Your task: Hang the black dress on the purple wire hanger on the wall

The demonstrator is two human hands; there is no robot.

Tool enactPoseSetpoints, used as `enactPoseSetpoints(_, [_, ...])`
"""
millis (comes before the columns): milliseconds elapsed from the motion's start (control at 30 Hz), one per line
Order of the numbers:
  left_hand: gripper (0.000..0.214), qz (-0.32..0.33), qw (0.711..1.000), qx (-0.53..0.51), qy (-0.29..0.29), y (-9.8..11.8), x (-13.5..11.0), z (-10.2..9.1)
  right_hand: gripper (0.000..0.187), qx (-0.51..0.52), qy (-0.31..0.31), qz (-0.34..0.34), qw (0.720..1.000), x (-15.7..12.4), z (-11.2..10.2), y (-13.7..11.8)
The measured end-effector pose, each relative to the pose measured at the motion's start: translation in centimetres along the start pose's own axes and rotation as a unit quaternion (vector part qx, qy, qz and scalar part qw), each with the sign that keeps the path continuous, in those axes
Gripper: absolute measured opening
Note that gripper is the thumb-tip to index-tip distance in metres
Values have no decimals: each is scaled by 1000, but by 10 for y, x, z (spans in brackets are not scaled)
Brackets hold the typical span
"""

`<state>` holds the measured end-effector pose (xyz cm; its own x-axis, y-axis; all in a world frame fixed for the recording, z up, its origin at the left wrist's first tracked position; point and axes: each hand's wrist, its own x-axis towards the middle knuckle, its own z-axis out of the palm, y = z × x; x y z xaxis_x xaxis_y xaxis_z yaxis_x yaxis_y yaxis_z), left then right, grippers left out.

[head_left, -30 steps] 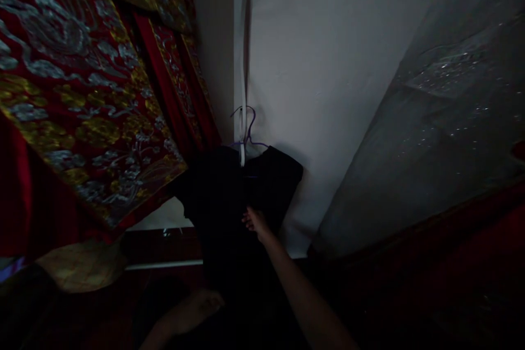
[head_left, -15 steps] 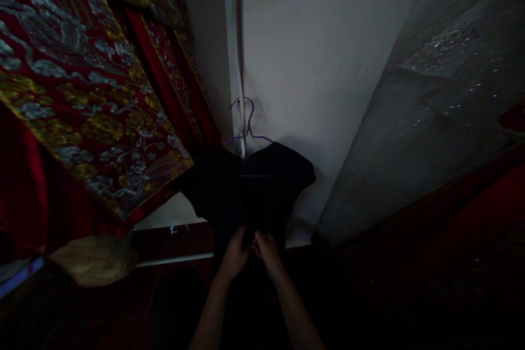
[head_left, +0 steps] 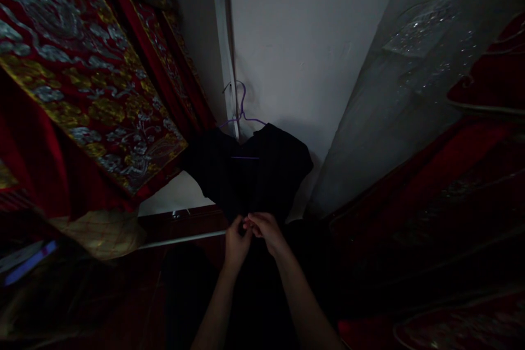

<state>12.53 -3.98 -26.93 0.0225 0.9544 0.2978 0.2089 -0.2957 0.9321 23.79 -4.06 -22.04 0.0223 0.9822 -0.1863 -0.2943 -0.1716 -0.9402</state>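
A black short-sleeved garment [head_left: 283, 161] hangs on a purple hanger [head_left: 243, 104] against the wall. At the middle of its front, my left hand [head_left: 238, 243] is closed on the dark cloth. My right hand [head_left: 264, 228] meets it there, its thumb and fingers pinched together on the garment's front edge. The fingertips of both hands nearly touch. Dim light and the dark cloth hide exactly what lies between them.
Red cloth embroidered in gold and silver [head_left: 110, 104] hangs at the left. A pale cable strip [head_left: 223, 27] runs down the wall [head_left: 295, 38]. Sheer sequined fabric [head_left: 410, 76] and red garments [head_left: 488, 82] are on the right. A beige checked cloth [head_left: 102, 232] sits lower left.
My hands have come together at the garment's front, the right one moving over toward the left. The view has shifted slightly, so the hanger and garment appear higher.
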Motion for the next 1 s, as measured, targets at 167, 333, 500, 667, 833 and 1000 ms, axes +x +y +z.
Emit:
enactPoseSetpoints(167, [18, -33, 996, -38, -74, 4, -16, 36, 36, 10, 39, -74, 996, 6, 6, -60])
enactPoseSetpoints(333, [17, -45, 988, -33, -141, 17, -25, 67, 27, 8, 73, -204, 976, 28, 35, -155])
enactPoseSetpoints(500, [11, -14, 978, -2, -207, 49, 13, 37, 33, 20, 22, -257, 966, 19, 53, -177])
enactPoseSetpoints(667, [22, 137, 990, 15, -35, 142, 77, -36, 36, 2, -3, -248, 969, -1, 42, -162])
enactPoseSetpoints(833, [20, 301, 947, 109, -9, 207, 113, -68, 33, -46, -24, -287, 956, -9, 46, -172])
enactPoseSetpoints(1000, [16, 358, 911, 196, 57, 217, 110, -65, 30, -96, 6, -326, 941, 12, 50, -168])
